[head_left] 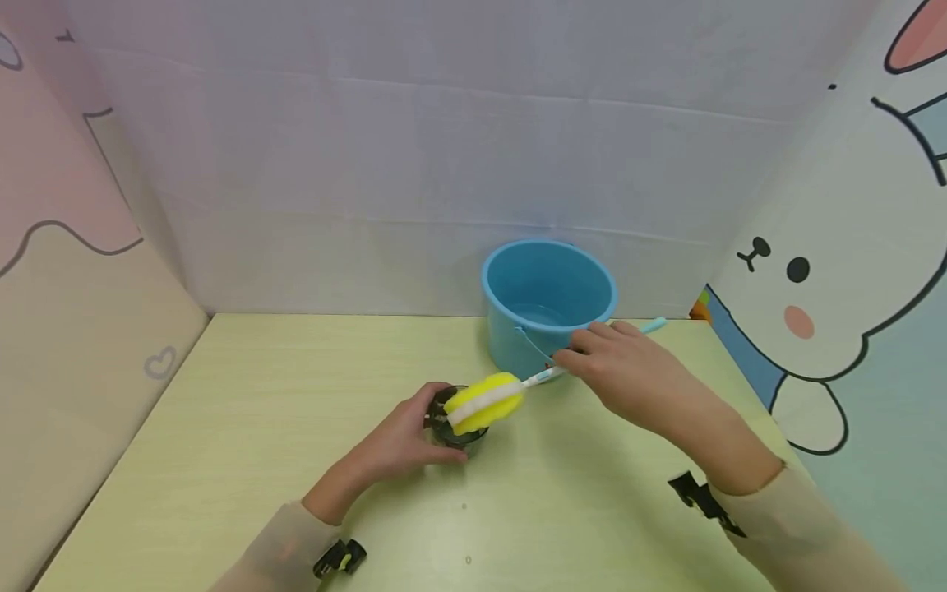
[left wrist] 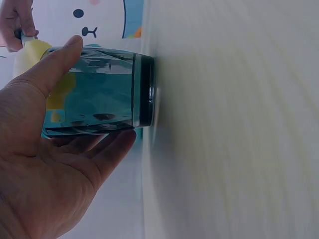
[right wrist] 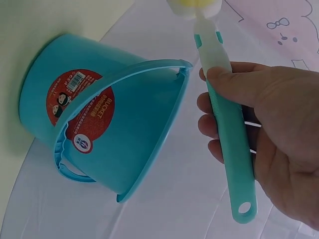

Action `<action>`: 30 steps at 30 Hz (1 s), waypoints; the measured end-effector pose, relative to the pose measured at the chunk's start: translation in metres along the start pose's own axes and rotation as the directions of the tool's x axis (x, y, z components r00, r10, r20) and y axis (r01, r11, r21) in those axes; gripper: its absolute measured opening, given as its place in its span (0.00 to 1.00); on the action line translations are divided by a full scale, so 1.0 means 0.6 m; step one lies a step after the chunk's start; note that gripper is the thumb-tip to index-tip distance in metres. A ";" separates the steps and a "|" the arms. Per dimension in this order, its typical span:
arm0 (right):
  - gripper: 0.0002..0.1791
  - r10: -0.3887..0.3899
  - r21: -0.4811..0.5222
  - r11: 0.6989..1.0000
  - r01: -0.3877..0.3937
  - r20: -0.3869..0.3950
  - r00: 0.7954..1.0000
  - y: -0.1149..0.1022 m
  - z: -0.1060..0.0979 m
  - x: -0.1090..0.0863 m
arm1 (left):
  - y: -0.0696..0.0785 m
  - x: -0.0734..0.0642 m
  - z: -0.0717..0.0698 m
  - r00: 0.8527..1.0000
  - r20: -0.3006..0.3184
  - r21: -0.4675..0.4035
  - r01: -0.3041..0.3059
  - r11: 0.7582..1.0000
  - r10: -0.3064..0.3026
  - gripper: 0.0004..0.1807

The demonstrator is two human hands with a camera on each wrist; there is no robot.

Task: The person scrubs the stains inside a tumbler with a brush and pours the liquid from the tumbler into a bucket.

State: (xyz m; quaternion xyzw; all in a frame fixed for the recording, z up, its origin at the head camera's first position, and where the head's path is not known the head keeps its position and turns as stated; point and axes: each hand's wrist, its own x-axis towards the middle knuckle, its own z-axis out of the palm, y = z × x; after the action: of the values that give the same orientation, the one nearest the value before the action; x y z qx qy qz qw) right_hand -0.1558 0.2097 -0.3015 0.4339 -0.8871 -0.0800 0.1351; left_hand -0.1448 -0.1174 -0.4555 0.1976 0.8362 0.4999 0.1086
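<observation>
A dark tinted glass cup [left wrist: 99, 94] stands upright on the table, and my left hand [head_left: 403, 436] grips it around its side, thumb on one side and fingers on the other. In my right hand [head_left: 629, 374] is a bottle brush, held by its teal handle [right wrist: 229, 144] with the fingers wrapped round it. The yellow and white sponge head [head_left: 484, 403] of the brush slants down over the cup's mouth and hides part of the rim. In the left wrist view, yellow shows through the upper part of the cup wall.
A blue bucket [head_left: 510, 337] stands at the back of the table, behind the brush, its handle folded down and a red label [right wrist: 99, 114] on its side. The pale wooden table [head_left: 259, 395] meets a white cloth wall [head_left: 370, 164] behind. Cartoon-printed panels flank both sides.
</observation>
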 end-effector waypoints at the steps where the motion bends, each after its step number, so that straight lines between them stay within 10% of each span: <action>1: 0.15 -0.007 -0.014 1.000 0.007 0.001 1.000 -0.001 -0.001 0.002 | 0.000 0.000 0.001 1.000 0.003 0.001 0.002 1.000 -0.002 0.52; 30: 0.13 -0.210 -0.363 0.913 0.186 -0.028 0.977 -0.053 -0.011 0.079 | 0.007 0.008 0.015 0.999 0.043 -0.034 -0.015 0.999 0.016 0.53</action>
State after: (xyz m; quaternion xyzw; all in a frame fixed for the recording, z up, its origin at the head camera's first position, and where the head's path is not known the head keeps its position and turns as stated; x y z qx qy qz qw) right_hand -0.1576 0.1523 -0.2953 0.4920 -0.8041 -0.2391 0.2328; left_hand -0.1451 -0.1064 -0.4560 0.2130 0.8235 0.5104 0.1260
